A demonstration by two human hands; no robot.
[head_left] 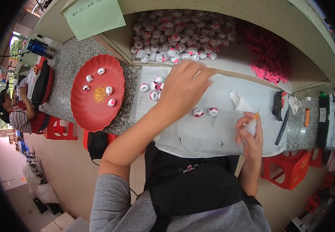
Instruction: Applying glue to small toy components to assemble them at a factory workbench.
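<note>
My left hand (184,85) is over the white paper sheet (229,131), just in front of the shelf, with its fingers stretched out and slightly blurred; nothing shows in them. Beside its wrist sits a cluster of small white ball-shaped pieces (154,95) with pink and dark patches, partly covered by the hand. Two more such pieces, a left one (198,112) and a right one (213,111), lie mid-sheet. My right hand (251,137) is closed around a small white squeeze bottle (250,127) with an orange, thin needle tip pointing up.
A red scalloped tray (79,77) at left carries several white pieces. The shelf holds a heap of white pieces (175,34) and a heap of pink bits (270,54). Crumpled tissue (240,101), a black strip (282,127) and an orange lighter-like stick (307,116) lie at right. Another person (20,112) sits far left.
</note>
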